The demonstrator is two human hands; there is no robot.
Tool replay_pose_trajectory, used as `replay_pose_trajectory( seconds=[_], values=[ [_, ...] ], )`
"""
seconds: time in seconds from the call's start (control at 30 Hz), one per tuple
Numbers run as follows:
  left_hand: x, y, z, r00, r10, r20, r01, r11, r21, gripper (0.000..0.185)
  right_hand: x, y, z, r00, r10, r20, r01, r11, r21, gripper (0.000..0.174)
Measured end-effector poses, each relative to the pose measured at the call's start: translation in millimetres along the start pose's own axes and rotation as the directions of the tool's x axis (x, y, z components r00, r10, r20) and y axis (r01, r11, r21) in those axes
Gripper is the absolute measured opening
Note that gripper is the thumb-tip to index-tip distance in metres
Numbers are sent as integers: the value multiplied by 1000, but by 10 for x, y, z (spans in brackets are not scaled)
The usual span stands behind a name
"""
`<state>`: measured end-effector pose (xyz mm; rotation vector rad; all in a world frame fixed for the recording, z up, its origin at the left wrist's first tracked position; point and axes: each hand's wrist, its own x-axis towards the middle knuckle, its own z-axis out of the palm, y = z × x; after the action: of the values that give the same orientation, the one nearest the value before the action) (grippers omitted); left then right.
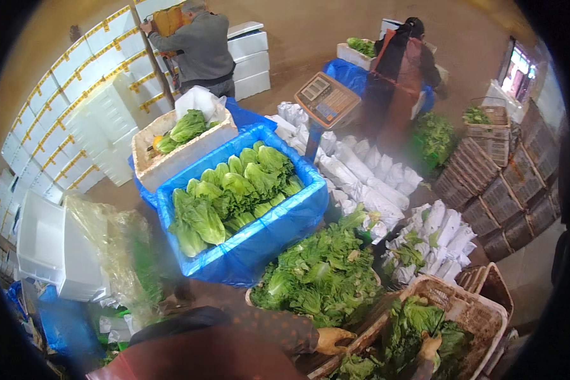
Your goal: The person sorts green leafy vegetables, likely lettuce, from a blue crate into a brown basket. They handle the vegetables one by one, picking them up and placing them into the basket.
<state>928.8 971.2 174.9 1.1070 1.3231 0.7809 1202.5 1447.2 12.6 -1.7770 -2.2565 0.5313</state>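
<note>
At the lower right, my right hand [429, 345], in a tan glove, reaches into a dirty plastic crate [477, 304] and touches the leafy greens [415, 313] in it. What its fingers hold is unclear. My left hand [335, 340], gloved too, is over the left part of the crate's rim, fingers slightly parted, with nothing visible in it. Above it lies a big heap of loose green leaves [318, 270] in a basket. Farther up and left, lettuce heads [237, 187] lie in rows in a box lined with blue plastic film [247, 251].
A foam box [185, 161] with a few lettuces adjoins the blue-lined box. A scale [327, 99] stands behind. White-wrapped bundles [361, 175] lie right of centre. Stacked foam boxes [71, 104] line the left, plastic crates [508, 194] the right. Two people [202, 47] [401, 80] stand farther off.
</note>
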Motion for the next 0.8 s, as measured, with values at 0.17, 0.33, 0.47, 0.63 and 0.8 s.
replay_pose_trajectory(
  seconds=[0.17, 0.33, 0.47, 0.63, 0.8],
  values=[
    [-179, 8, 10, 996, 82, -39, -91, 899, -428, 88, -850, -402, -993, 952, -146, -269, 212, 949, 235, 44],
    [284, 92, 314, 882, 454, -126, -353, 461, -814, 72, -3155, -2006, -2472, 622, -362, -694, 555, 829, 66, 45],
    [26, 395, 262, 921, 270, -282, -390, 598, -700, 56, -4282, -2191, -1552, 844, -20, -537, 306, 839, 450, 47],
    [-1060, 582, -484, 870, 122, -477, -436, 641, -631, 56, -4862, -2673, -1663, 921, -222, 321, -49, 751, 658, 43],
    [-2038, 613, -775, 948, 75, -311, -79, 997, -2, 104, -4773, -3238, -1971, 766, -641, -44, 639, 768, -55, 19]
  ],
)
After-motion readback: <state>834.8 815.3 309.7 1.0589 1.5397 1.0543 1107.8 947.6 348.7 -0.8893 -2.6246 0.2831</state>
